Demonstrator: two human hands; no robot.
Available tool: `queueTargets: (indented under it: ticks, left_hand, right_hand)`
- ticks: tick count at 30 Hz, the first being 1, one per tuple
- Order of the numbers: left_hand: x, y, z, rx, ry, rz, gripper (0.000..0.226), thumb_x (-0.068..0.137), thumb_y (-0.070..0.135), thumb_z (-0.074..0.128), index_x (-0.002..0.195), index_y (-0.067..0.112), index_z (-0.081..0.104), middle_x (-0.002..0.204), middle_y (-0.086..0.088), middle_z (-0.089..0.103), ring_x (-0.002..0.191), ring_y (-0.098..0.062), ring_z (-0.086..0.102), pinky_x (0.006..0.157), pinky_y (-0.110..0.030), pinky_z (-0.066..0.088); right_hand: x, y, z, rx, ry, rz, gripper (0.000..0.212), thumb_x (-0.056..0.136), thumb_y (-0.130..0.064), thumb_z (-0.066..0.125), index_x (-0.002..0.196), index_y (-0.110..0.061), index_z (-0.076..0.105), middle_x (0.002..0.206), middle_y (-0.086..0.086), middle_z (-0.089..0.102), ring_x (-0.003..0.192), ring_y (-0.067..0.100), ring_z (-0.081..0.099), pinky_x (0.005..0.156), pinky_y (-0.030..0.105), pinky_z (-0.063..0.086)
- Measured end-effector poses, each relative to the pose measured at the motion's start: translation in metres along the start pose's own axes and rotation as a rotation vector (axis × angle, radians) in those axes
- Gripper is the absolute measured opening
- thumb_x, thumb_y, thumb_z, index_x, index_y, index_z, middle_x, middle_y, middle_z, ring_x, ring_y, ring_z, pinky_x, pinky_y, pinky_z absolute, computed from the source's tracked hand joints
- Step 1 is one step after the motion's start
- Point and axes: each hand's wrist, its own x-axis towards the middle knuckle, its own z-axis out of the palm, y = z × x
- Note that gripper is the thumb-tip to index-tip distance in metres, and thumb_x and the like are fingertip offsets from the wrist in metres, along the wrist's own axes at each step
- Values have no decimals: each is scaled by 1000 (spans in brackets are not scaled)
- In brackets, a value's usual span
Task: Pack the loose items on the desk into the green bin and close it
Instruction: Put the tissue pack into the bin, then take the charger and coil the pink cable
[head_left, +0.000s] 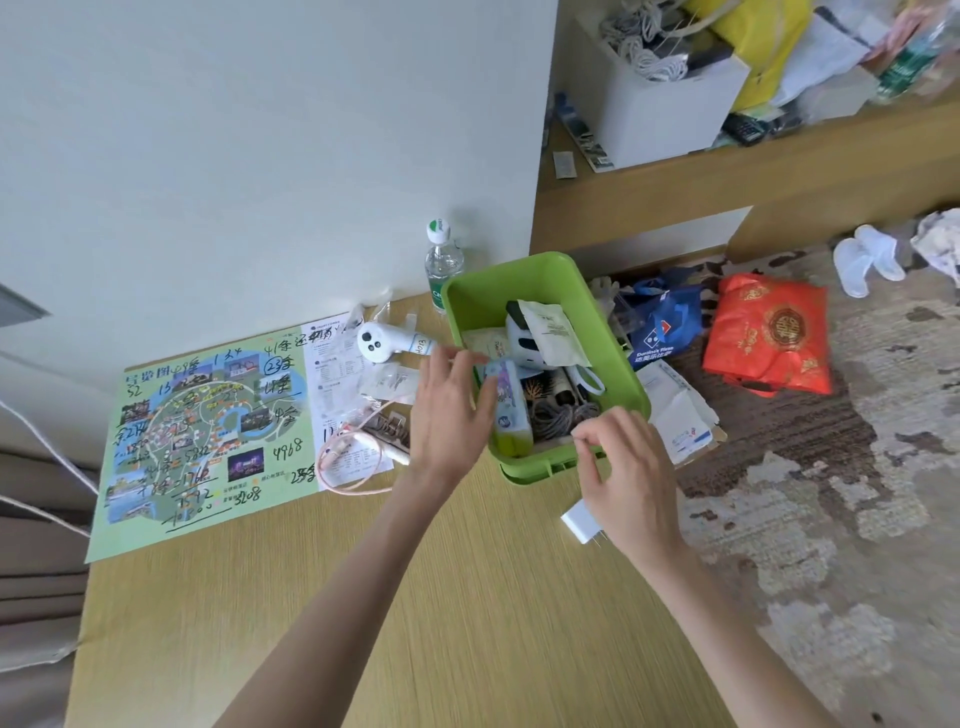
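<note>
1. The left hand (449, 405) has its fingers and thumb closed around a small light-blue packet (506, 395), holding it on edge just inside the near-left wall of the green bin (558, 270).
2. The right hand (626, 467) sits at the bin's near rim, thumb and forefinger pressed together as if pinching something small; what lies between them is too small to tell. Under its palm a white charger plug (579, 522) lies on the desk (467, 597); whether the hand touches it cannot be told.
3. Just beyond the packet, inside the bin, lie a white controller (524, 338), a pale green sachet (553, 332) leaning on it, a coiled grey cord (561, 415) and some dark items. The bin looks about half full, and it is open; no lid shows anywhere in view.
4. Left of the gripping hand, still loose on the desk: a second white controller (382, 340), clear plastic bags (387, 379), a pink cable (353, 462) looped over printed paper sheets (330, 364), and farther out a large map with handwriting (208, 431). A water bottle (443, 260) stands beyond the bin against the wall.
5. Judging from this, packing is roughly midway: several items are in, a handful are left, and closing has not begun.
</note>
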Motion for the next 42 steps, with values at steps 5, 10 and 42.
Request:
queueTargets:
  ticks: [5,10,42]
  left_hand:
    - [-48,-47,3,-54,3,-195,14,97,20,51,108,14,57,111,-1,54,87,-17,62,64,-39,53]
    - [-84,-99,13,256,-274,-337,33,93,16,57,125,11,54,126,-9,49,112,-26,48,75,-41,53]
    - [-126,-129,-33,217,-144,-27,14,102,22,46,99,15,58,64,5,61,52,-15,54,84,-30,42]
  right_hand:
    - [-49,4,18,16,-73,34,4,87,-9,54,84,-11,55,81,-3,50,73,17,50,62,31,45]
    - [-85,15,44,-183,-370,280,27,81,-19,73,103,-13,58,102,2,54,91,22,57,74,35,50]
    - [-54,-67,104,80,-834,189,35,85,-19,65,118,-15,52,114,-2,51,103,16,53,81,32,51]
